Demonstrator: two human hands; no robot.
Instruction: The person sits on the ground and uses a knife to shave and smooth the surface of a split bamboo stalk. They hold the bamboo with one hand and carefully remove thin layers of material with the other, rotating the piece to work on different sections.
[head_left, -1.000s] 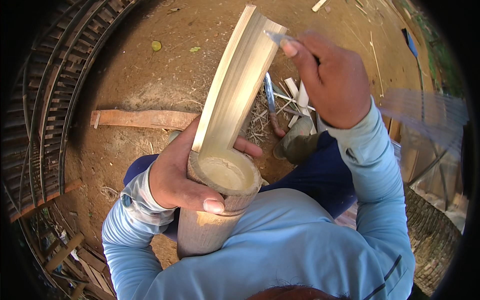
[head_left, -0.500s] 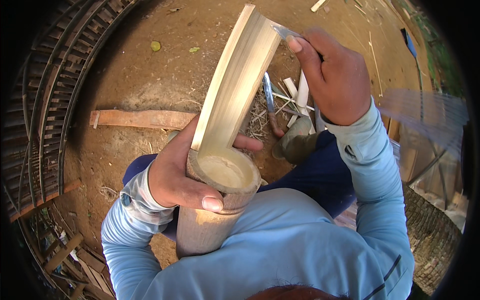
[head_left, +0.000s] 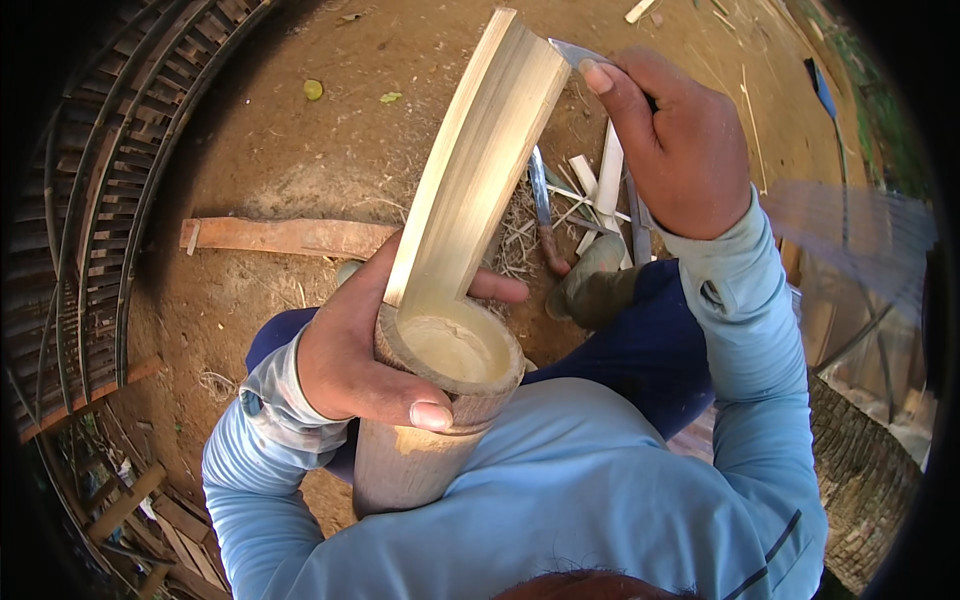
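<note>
A thick bamboo tube (head_left: 415, 465) leans against my body, its pale open cup facing up. From the far side of its rim a long curved bamboo strip (head_left: 478, 165) rises away from me. My left hand (head_left: 365, 365) is wrapped round the tube just below the rim, thumb across the near side, fingertips showing on the far right. My right hand (head_left: 675, 145) grips a small knife; its handle is hidden in the fist. The knife's blade (head_left: 572, 52) touches or nearly touches the right edge of the strip near its top, my thumb lying along it.
On the dirt ground beyond my knees lie a large knife with a wooden handle (head_left: 550, 250), split bamboo pieces (head_left: 607, 185) and shavings. A flat wooden plank (head_left: 285, 236) lies at left. A slatted bamboo structure (head_left: 95, 210) stands far left; a log (head_left: 865, 480) is at right.
My right hand has shifted slightly right and outward with the knife, the blade staying by the strip's upper edge. The tube and strip have moved very slightly right. My left hand keeps its grip.
</note>
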